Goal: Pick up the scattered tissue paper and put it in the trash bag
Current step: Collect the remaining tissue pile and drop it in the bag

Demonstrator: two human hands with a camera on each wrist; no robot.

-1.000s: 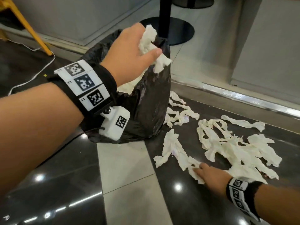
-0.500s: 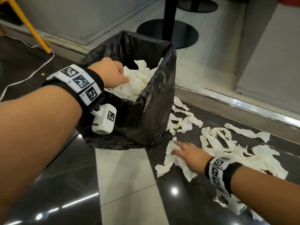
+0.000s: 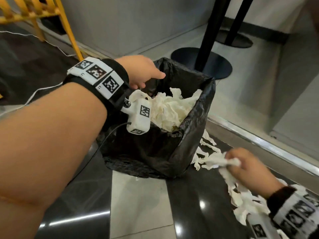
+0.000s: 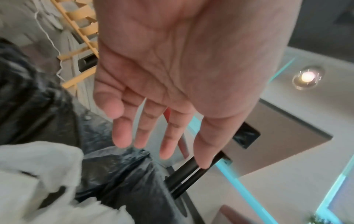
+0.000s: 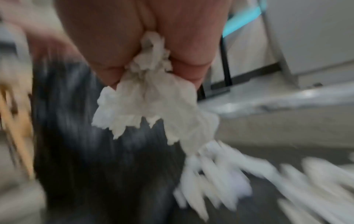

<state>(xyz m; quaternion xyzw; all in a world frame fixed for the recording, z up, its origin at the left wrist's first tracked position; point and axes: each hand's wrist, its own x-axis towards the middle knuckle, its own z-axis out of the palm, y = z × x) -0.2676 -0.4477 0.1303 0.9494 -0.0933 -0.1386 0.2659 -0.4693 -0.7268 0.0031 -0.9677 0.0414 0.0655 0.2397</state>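
Lifted off the floor since half a second ago, the right hand (image 3: 245, 167) now clutches a bunch of tissue (image 5: 151, 97) in curled fingers beside the bag (image 3: 186, 140). More strips (image 3: 241, 199) trail on the tiles below. Beyond, the left hand (image 4: 172, 72), fingers loose and empty, hovers over tissue piled inside the bag.

Right wrist view blurs tissue strips (image 5: 220, 174) (floor too).
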